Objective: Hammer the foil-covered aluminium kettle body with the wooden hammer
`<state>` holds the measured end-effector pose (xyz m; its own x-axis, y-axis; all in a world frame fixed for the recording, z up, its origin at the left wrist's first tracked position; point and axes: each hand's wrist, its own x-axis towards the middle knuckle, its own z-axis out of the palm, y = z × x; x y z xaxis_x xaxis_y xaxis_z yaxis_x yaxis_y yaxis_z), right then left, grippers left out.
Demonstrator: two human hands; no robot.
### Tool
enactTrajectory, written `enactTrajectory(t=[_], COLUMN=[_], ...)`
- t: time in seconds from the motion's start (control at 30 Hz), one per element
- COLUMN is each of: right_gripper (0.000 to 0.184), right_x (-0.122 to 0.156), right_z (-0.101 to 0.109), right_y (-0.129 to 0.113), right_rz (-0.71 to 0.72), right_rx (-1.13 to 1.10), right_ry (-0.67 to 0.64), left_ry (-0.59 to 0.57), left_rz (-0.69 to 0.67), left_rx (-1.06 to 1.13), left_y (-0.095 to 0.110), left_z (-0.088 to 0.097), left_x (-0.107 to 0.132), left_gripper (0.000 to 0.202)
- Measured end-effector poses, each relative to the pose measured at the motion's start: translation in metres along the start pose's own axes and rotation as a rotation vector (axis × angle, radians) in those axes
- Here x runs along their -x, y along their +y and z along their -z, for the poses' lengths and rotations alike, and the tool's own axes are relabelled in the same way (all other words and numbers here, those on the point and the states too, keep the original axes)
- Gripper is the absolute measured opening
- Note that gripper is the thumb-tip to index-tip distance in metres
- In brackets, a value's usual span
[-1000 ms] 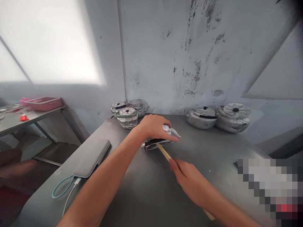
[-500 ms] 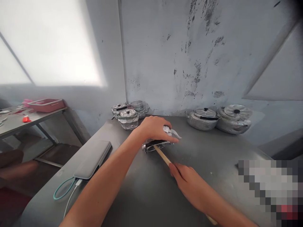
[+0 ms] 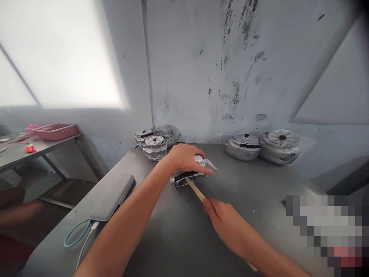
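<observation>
Right hand (image 3: 225, 221) closed in a fist round a pale, slim wooden stick (image 3: 196, 189); its tail end pokes out below the wrist. Far end of the stick goes into the mouth of a small, crinkled silver metal kettle (image 3: 199, 158); tip hidden inside. Left hand (image 3: 187, 158) clamps that kettle from above, fingers curled over the far side, thumb stretched along the near side. Kettle lies tipped over mid-table, mouth toward the wearer, spout out to the right, black bar handle (image 3: 182, 177) across the mouth.

All on a smooth grey table (image 3: 173, 246). Left of the left forearm: flat grey rounded slab (image 3: 112, 198) with a teal cord loop (image 3: 65, 236) and a white cable (image 3: 83, 248). Back left: cluster of three small silver pots (image 3: 155, 148). Back right, near the wall: a lidded silver kettle (image 3: 243, 149) with black handle, just beside a wider lidded silver pot (image 3: 279, 152).

Far left, separate table (image 3: 52, 148): pink plastic tray (image 3: 56, 132), small red-orange piece (image 3: 30, 149). Another person's blurred limb (image 3: 21, 213) below it.
</observation>
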<state>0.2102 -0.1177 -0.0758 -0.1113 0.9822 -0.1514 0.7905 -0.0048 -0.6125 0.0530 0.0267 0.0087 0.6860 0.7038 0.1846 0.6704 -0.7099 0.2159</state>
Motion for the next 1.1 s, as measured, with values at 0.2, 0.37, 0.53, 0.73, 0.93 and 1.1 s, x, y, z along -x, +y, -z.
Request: enactTrajectory(t=[0.2,0.37,0.53,0.73,0.93,1.1], right_gripper=[0.047,0.047,0.048,0.048,0.049,0.048], right_x=[-0.0010,0.0001,-0.0001,0.0017,0.0019,0.0041], right_z=[-0.0038,-0.0054,-0.0032,-0.0006,-0.0071,-0.0070], right_y=[0.0037,-0.0005,-0.0051,-0.0047,0.0015,-0.0003], right_rz=[0.012,-0.001,-0.014,-0.005,-0.002,0.016], right_rx=[-0.021,-0.004,0.005,-0.002,-0.025,-0.012], right_ry=[-0.012,0.018,0.028,0.033,0.005,0.014], left_ry=[-0.022,-0.031,-0.022,-0.025,-0.019,-0.014], left_rz=[0.005,0.000,-0.006,-0.003,0.005,0.012], left_rx=[-0.014,-0.011,-0.018,-0.027,-0.018,0.005], left_y=[0.0045,0.0048,0.0031,0.0040,0.0028,-0.0010], left_z=[0.0018,0.0019,0.0009,0.0009,0.0007,0.0003], left_x=[0.0000,0.0003,0.0001,-0.0007,0.0003,0.0003], left_gripper=[0.073,0.075,0.073,0.074,0.073,0.074])
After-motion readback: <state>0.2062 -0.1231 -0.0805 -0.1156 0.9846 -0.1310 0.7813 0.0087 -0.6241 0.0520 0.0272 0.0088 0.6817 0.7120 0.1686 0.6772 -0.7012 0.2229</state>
